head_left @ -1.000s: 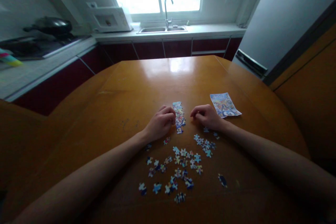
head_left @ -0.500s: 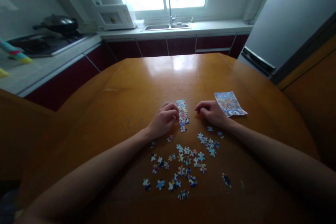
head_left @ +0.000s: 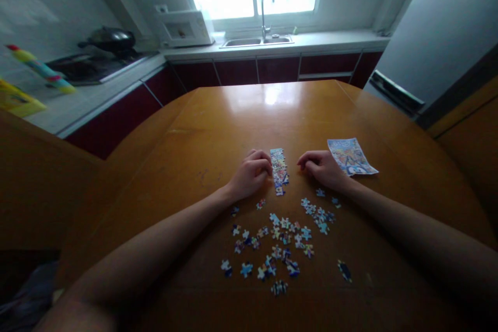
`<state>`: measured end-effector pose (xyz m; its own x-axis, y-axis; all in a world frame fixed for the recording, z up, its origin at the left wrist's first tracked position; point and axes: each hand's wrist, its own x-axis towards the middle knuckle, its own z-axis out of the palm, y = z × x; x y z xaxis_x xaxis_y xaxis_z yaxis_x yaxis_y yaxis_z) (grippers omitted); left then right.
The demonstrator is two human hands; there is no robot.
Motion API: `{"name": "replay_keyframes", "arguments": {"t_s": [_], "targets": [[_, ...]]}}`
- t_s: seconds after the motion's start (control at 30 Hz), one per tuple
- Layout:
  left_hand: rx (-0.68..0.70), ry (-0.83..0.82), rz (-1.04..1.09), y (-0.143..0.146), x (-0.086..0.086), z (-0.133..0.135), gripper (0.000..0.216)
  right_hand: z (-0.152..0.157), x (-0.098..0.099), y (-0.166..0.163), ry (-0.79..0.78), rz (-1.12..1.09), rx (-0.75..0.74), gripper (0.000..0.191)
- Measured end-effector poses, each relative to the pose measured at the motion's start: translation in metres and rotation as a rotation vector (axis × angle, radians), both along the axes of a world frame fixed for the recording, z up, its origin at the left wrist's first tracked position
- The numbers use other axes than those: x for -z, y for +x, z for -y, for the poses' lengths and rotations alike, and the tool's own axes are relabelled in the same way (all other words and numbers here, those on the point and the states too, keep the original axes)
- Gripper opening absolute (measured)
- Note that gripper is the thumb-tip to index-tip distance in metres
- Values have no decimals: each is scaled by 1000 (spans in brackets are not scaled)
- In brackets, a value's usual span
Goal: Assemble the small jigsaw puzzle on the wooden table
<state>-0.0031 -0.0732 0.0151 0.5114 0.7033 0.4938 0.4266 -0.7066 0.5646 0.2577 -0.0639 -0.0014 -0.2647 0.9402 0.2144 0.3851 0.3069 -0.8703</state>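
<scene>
From where I stand, the person's bare left hand (head_left: 252, 174) rests on the brown wooden table (head_left: 187, 155), its fingers loosely curled in; I can't tell whether anything is tucked under them. Right at those fingertips, on their right, lies a narrow upright strip of joined, multicoloured cardboard jigsaw pieces (head_left: 279, 168), its right edge jagged with knobs; whether the fingers touch it I can't make out.

Across the strip, a little apart from it, is the bare right hand (head_left: 319, 168), thumb and forefinger bent towards each other, nearly closed; I can't see if a piece is pinched there. Just beside its back, to the right, lies a printed paper sheet with a blue-and-orange picture (head_left: 352, 155).

Nearer the person than both hands, a loose spread of small mixed-colour puzzle pieces (head_left: 286, 225) lies between the forearms. Below the right hand sits a pale-blue cluster (head_left: 321, 216), and farther down a lone dark piece (head_left: 344, 271).
</scene>
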Motion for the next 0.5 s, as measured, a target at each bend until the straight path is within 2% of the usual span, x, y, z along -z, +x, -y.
{"name": "replay_keyframes", "arguments": {"t_s": [0.2,0.3,0.37,0.5], "targets": [[-17,12,17,0,3,-2,24,1,-2,-1,3,12,-2,25],[1,-17,-3,-2,-3,-1,22,1,-2,-1,3,8,-5,24],[56,-63,-49,-3,-16,1,21,1,-2,-1,4,2,-8,25],[363,-256,-245,-7,-56,15,24,1,-2,-2,6,-7,-6,25]]}}
